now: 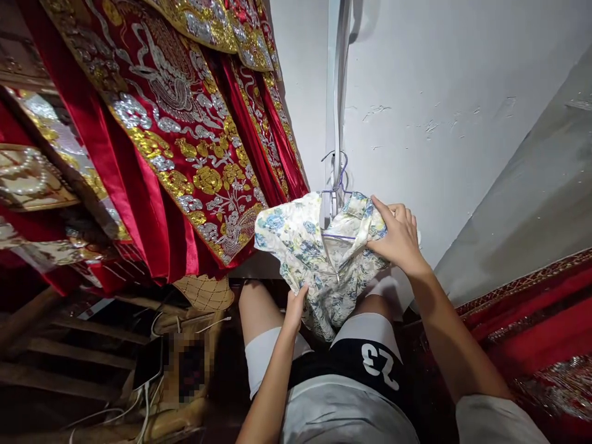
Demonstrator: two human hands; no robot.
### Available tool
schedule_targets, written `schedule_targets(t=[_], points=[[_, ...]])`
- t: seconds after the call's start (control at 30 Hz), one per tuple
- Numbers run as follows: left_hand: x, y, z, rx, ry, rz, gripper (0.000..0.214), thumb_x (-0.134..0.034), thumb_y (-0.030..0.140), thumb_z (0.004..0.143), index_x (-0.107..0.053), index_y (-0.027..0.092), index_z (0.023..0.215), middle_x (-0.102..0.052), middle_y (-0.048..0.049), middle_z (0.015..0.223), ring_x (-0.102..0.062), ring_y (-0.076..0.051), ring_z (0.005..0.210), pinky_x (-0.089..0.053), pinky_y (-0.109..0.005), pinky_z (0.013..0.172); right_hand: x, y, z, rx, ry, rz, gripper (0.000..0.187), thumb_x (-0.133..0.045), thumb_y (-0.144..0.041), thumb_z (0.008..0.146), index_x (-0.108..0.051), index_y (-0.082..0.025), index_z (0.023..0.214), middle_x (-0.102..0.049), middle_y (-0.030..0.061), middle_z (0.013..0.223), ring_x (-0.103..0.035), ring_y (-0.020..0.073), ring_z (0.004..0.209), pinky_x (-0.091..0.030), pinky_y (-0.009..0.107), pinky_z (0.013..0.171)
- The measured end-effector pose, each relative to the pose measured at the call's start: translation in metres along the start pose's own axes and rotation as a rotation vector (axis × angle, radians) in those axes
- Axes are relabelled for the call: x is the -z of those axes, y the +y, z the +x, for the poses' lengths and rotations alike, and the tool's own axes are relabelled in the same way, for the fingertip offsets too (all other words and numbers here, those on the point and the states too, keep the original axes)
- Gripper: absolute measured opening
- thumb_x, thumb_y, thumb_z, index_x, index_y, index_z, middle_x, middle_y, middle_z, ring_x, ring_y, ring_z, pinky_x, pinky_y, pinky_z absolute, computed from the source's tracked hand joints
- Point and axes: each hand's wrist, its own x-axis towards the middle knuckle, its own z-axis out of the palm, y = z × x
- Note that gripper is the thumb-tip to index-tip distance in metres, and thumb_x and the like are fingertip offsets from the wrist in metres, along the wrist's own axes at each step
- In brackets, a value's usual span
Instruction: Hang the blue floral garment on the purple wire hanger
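A floral garment (308,253), cream with blue and yellow flowers, hangs on a thin purple wire hanger (341,185) in front of a white wall. My right hand (398,237) grips the garment's shoulder at its right side, fingers closed over the cloth. My left hand (295,308) pinches the lower left part of the same garment. Below are my knees in white shorts with the number 23 (379,364).
Red robes with gold and silver embroidery (185,135) hang at the left, close beside the floral garment. A white strip (333,92) runs up the wall above the hanger. More red embroidered cloth (546,333) lies at the right. Wooden slats, cables and a woven item (203,291) fill the lower left.
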Motion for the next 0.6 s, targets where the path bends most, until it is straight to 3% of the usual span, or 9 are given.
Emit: schedule_targets(t=[0.17, 0.23, 0.33, 0.47, 0.6], points=[[0.009, -0.003, 0.0, 0.087, 0.133, 0.037, 0.058, -0.07, 0.06, 0.08, -0.063, 0.021, 0.122, -0.057, -0.0165, 0.15, -0.034, -0.038, 0.154, -0.038, -0.047, 0.12, 0.004, -0.001, 0.002, 0.008, 0.018, 0.008, 0.094, -0.069, -0.027, 0.072, -0.036, -0.032, 0.161, -0.05, 0.0133, 0.121, -0.05, 0.041, 0.119, -0.039, 0.059, 0.104], [0.009, -0.007, -0.004, 0.027, 0.136, 0.065, 0.058, -0.062, 0.069, 0.082, -0.066, 0.022, 0.116, -0.061, -0.0161, 0.145, -0.034, -0.039, 0.153, -0.037, -0.048, 0.121, 0.007, -0.004, -0.001, 0.051, -0.011, 0.035, 0.096, -0.07, -0.027, 0.072, -0.034, -0.031, 0.162, -0.049, 0.0138, 0.124, -0.05, 0.0404, 0.12, -0.04, 0.057, 0.105], [0.003, -0.02, -0.018, -0.152, 0.105, 0.112, 0.06, -0.057, 0.075, 0.081, -0.069, 0.02, 0.104, -0.071, -0.0174, 0.127, -0.051, -0.042, 0.14, -0.04, -0.05, 0.118, 0.009, -0.007, -0.011, 0.08, -0.038, 0.043, 0.096, -0.069, -0.025, 0.072, -0.034, -0.031, 0.161, -0.049, 0.0136, 0.128, -0.05, 0.0398, 0.122, -0.04, 0.056, 0.106], [-0.01, -0.028, -0.036, -0.288, 0.039, 0.108, 0.052, -0.073, 0.062, 0.076, -0.071, 0.02, 0.106, -0.075, -0.0147, 0.12, -0.064, -0.038, 0.126, -0.046, -0.047, 0.113, -0.003, -0.004, -0.047, -0.035, 0.066, 0.057, 0.086, -0.067, -0.024, 0.075, -0.041, -0.033, 0.156, -0.049, 0.0135, 0.139, -0.047, 0.0415, 0.129, -0.037, 0.06, 0.109], [-0.009, -0.021, -0.036, -0.314, 0.001, 0.084, 0.046, -0.075, 0.054, 0.079, -0.073, 0.017, 0.106, -0.077, -0.0141, 0.115, -0.066, -0.036, 0.125, -0.048, -0.045, 0.112, -0.03, -0.007, -0.097, -0.227, 0.23, 0.226, 0.064, -0.062, -0.028, 0.082, -0.051, -0.028, 0.145, -0.039, 0.0164, 0.153, -0.037, 0.0421, 0.142, -0.035, 0.062, 0.112]])
